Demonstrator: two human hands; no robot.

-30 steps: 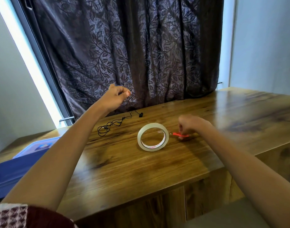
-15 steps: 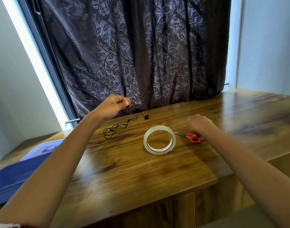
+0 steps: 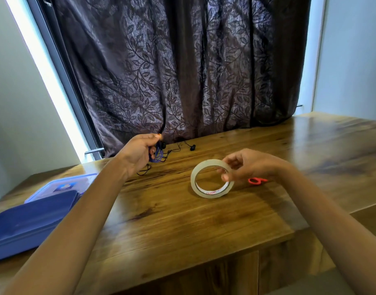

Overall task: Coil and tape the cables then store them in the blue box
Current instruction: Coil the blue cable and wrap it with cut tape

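My left hand [image 3: 140, 152] holds a small coil of blue cable [image 3: 158, 155] just above the table's back edge. A thin black earphone cable [image 3: 174, 149] lies loose on the wood behind it, one earbud [image 3: 192, 147] to the right. My right hand [image 3: 244, 165] pinches the right side of a roll of clear tape [image 3: 201, 188], thumb inside the ring, tilting the roll up off the table. The blue box [image 3: 23, 222] sits open at the table's left edge.
Red-handled scissors [image 3: 257, 180] lie on the wooden table [image 3: 172, 220] just behind my right wrist. The box's clear lid [image 3: 61, 185] lies behind the box. A dark patterned curtain [image 3: 182, 71] hangs along the far edge.
My right hand left the scissors, moved left and took hold of the tape roll, tilting it up. My left hand lowered slightly, now showing the blue coil in its fingers.
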